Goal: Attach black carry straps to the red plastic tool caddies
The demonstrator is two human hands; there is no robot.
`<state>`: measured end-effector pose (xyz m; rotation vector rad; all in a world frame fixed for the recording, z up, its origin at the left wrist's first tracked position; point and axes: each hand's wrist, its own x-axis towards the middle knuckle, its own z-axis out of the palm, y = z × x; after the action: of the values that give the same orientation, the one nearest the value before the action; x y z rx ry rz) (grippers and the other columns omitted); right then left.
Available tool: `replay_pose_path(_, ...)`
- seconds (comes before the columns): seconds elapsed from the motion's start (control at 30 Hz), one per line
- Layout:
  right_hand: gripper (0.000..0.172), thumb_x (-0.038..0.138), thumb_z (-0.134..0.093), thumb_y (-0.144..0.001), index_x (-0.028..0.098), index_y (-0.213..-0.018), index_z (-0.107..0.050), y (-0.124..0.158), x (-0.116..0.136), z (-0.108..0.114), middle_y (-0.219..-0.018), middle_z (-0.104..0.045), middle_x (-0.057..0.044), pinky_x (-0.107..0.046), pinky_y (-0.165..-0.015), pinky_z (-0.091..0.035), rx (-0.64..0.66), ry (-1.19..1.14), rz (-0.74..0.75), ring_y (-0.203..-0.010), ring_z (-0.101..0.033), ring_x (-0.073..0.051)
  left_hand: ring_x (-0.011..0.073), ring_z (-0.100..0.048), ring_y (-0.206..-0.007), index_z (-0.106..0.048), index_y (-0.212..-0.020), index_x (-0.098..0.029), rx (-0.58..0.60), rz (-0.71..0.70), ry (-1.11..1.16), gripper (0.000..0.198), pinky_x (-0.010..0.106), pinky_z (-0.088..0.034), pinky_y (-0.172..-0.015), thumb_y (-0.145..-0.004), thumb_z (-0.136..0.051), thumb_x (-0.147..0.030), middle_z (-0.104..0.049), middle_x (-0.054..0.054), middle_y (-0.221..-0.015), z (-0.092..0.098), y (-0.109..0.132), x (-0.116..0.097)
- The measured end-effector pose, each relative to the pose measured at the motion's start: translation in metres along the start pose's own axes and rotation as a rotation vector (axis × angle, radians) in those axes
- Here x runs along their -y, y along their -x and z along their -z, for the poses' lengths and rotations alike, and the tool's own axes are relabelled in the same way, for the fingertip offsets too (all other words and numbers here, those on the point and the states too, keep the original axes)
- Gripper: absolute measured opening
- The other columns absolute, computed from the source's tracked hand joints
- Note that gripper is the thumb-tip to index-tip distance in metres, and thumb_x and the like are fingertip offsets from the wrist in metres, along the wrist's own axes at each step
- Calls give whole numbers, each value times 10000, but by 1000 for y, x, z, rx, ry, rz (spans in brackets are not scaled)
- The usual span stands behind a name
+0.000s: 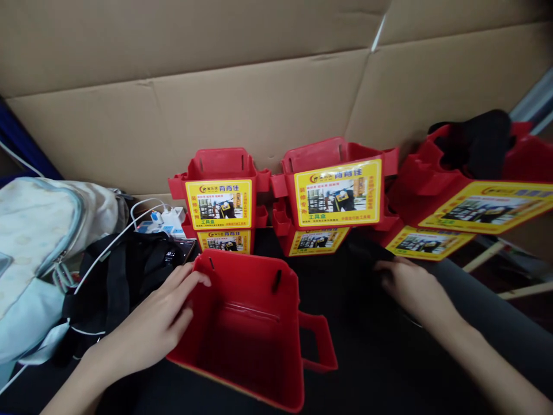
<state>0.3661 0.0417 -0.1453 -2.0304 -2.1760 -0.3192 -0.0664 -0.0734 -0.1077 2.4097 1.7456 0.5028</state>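
Observation:
In the head view, an open red plastic tool box [254, 323] sits on the black surface in front of me, its inside facing up towards me. Slots show in its far wall, and a square red loop juts from its right side. My left hand [173, 314] grips the box's left rim, fingers bent over the edge. To the right, my right hand [408, 282] is closed on a black strap [367, 262], dark and slightly blurred against the black surface. The strap's full shape cannot be made out.
Stacked red tool boxes with yellow labels [339, 196] line the back before a cardboard wall [259, 109]. Black straps [484, 141] lie in the right stack. On the left are a pale backpack [30, 230], a power strip [166, 222], white cables, a phone [179, 252] and black straps [116, 276].

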Motion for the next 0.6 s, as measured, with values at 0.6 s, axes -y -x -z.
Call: replay_pose_path(0.6,284,371,-475,-779,272,-948,-681,127,-29,-43,-992,-648,-91,-372,-757,-546,-223,-295,334,-924,-626,-265,320,-174,-1344,-658,-943,-201,-6,-534,-96,312,488,-313,-1056,-763,-592,-447,-443,82,-1338,-5,-40,-22)
